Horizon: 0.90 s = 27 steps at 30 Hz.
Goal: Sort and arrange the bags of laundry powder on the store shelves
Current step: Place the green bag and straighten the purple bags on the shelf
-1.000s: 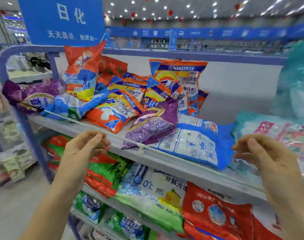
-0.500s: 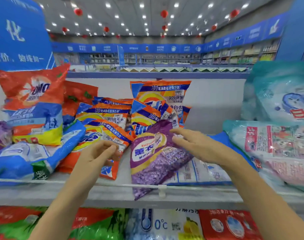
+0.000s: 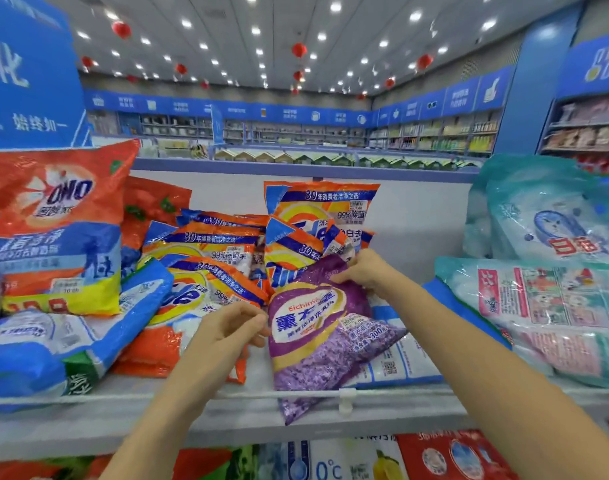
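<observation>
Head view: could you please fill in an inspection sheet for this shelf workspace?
Surface: grey shelf with a thin front rail.
Job's things: purple bag lies tilted on a blue-white bag, its bottom corner overhanging the rail; orange bags heaped behind; big orange bag upright at left, blue bag lying before it; teal bags stacked at right.
Clutter: nothing seen.
Hands: right hand grips the purple bag's top edge; left hand is at its left edge, grip unclear.
Cables: nothing seen.
Surroundings: blue sign upper left, red lanterns on the ceiling, far shelves stocked.
</observation>
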Available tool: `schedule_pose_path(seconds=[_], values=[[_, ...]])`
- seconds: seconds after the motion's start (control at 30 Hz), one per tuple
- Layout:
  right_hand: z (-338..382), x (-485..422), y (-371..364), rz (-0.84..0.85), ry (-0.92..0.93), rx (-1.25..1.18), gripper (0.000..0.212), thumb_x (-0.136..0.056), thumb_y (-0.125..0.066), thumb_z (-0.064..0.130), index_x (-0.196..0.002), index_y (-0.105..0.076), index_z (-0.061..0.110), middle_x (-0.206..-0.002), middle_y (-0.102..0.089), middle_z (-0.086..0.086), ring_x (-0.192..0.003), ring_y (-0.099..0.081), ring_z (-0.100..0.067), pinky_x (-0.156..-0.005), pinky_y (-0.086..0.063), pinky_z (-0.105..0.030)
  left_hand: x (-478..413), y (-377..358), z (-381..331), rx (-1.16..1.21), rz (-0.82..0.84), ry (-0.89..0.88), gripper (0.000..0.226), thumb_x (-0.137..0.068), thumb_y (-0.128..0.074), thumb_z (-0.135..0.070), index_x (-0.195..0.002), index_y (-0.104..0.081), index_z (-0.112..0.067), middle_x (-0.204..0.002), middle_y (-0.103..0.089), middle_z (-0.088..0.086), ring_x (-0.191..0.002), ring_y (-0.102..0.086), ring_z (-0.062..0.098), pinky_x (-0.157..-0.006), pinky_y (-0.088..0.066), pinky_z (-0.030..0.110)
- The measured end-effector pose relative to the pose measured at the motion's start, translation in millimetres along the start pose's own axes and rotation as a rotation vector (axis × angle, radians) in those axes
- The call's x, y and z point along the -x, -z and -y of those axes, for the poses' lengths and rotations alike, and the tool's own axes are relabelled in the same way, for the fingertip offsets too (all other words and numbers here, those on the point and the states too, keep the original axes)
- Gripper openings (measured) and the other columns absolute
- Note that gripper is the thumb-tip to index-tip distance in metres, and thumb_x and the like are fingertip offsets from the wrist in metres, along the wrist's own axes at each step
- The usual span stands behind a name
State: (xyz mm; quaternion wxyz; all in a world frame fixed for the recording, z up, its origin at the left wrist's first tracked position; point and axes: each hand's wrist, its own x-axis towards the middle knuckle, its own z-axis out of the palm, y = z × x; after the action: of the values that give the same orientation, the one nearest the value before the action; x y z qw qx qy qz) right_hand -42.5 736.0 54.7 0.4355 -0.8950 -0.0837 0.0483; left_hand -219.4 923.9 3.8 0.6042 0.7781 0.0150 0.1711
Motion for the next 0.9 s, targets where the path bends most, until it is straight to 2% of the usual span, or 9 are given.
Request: schedule_pose_path(seconds=[0.1, 0.17, 0.23, 0.33, 0.47, 0.57, 0.7, 0.77, 0.9], values=[[11.2, 16.7, 5.3, 0.030, 0.113, -0.204, 0.013, -0.086, -0.066, 0.009, -0.091, -0.063, -0.003, -0.087, -0.066, -0.018, -0.073, -0.063, -0.025, -0.054, -0.053, -0.025, -3.9, -2.9, 1.3, -0.007, 0.005, 0.002, 0.011, -0.093, -0.058, -0.020, -0.089, -0.067, -0.017, -0.082, -0.073, -0.002, -0.080, -0.068, 0.014, -0.072, -0.051, 0.032], [24.6, 31.5, 11.4, 0.057, 0.204, -0.352, 0.021, -0.090, -0.060, 0.007, -0.108, -0.061, -0.004, -0.097, -0.067, -0.019, -0.074, -0.063, -0.024, -0.070, -0.056, -0.035, -8.8, -6.3, 2.8, 0.014, -0.014, 0.019, 0.006, -0.092, -0.060, -0.021, -0.094, -0.065, -0.020, -0.090, -0.071, 0.000, -0.089, -0.066, 0.016, -0.072, -0.052, 0.030], [42.8, 48.8, 20.5, 0.048, 0.331, -0.491, 0.014, -0.090, -0.058, 0.004, -0.104, -0.060, -0.001, -0.089, -0.066, -0.013, -0.069, -0.063, -0.020, -0.074, -0.056, -0.037, -14.8, -9.6, 4.5, 0.092, -0.056, 0.054, 0.018, -0.088, -0.064, -0.023, -0.105, -0.058, -0.023, -0.105, -0.064, -0.001, -0.097, -0.063, 0.014, -0.071, -0.051, 0.027], [70.3, 76.5, 38.7, 0.021, 0.557, -0.681, 0.009, -0.089, -0.057, 0.000, -0.097, -0.061, 0.004, -0.081, -0.066, -0.006, -0.065, -0.064, -0.014, -0.068, -0.056, -0.029, -23.7, -17.0, 2.6, 0.273, -0.068, 0.118, 0.054, -0.076, -0.070, -0.037, -0.122, -0.048, -0.023, -0.113, -0.060, 0.000, -0.103, -0.060, 0.014, -0.072, -0.050, 0.027], [82.7, 100.4, 42.3, -0.018, 0.747, -0.758, 0.014, -0.089, -0.056, -0.001, -0.088, -0.062, 0.011, -0.082, -0.066, -0.004, -0.072, -0.064, -0.014, -0.075, -0.055, -0.030, -32.7, -39.6, -11.6, 0.535, 0.108, 0.130, 0.068, -0.057, -0.070, -0.046, -0.118, -0.056, -0.017, -0.105, -0.073, 0.000, -0.095, -0.070, 0.016, -0.072, -0.055, 0.026], [72.8, 101.1, 40.7, -0.037, 0.723, -0.908, 0.014, -0.090, -0.054, 0.000, -0.088, -0.062, 0.011, -0.077, -0.068, 0.001, -0.069, -0.065, -0.011, -0.070, -0.056, -0.025, -33.9, -52.5, -20.4, 0.607, 0.057, 0.103, 0.058, -0.055, -0.071, -0.044, -0.106, -0.063, -0.017, -0.094, -0.076, -0.001, -0.084, -0.073, 0.014, -0.062, -0.058, 0.026], [47.1, 94.5, 54.8, -0.108, 0.552, -0.959, 0.012, -0.092, -0.053, 0.006, -0.089, -0.064, 0.010, -0.072, -0.068, 0.001, -0.060, -0.063, -0.008, -0.058, -0.054, -0.022, -29.6, -58.2, -21.9, 0.455, -0.136, -0.019, 0.044, -0.056, -0.068, -0.051, -0.093, -0.063, -0.027, -0.081, -0.076, -0.008, -0.071, -0.072, 0.007, -0.051, -0.054, 0.018], [32.9, 92.1, 62.1, -0.145, 0.480, -0.892, 0.014, -0.093, -0.053, 0.007, -0.087, -0.065, 0.011, -0.067, -0.069, 0.005, -0.056, -0.062, -0.005, -0.053, -0.051, -0.020, -25.0, -58.8, -25.2, 0.344, -0.189, -0.126, 0.039, -0.061, -0.065, -0.051, -0.094, -0.060, -0.032, -0.087, -0.072, -0.011, -0.073, -0.069, -0.001, -0.049, -0.051, 0.013], [15.4, 92.0, 68.4, -0.170, 0.425, -0.847, 0.016, -0.093, -0.053, 0.005, -0.082, -0.064, 0.010, -0.064, -0.070, 0.006, -0.056, -0.063, -0.006, -0.057, -0.053, -0.021, -18.0, -56.1, -27.5, 0.115, -0.173, -0.321, 0.037, -0.066, -0.063, -0.051, -0.100, -0.055, -0.037, -0.094, -0.068, -0.016, -0.083, -0.066, -0.007, -0.057, -0.052, 0.011]])
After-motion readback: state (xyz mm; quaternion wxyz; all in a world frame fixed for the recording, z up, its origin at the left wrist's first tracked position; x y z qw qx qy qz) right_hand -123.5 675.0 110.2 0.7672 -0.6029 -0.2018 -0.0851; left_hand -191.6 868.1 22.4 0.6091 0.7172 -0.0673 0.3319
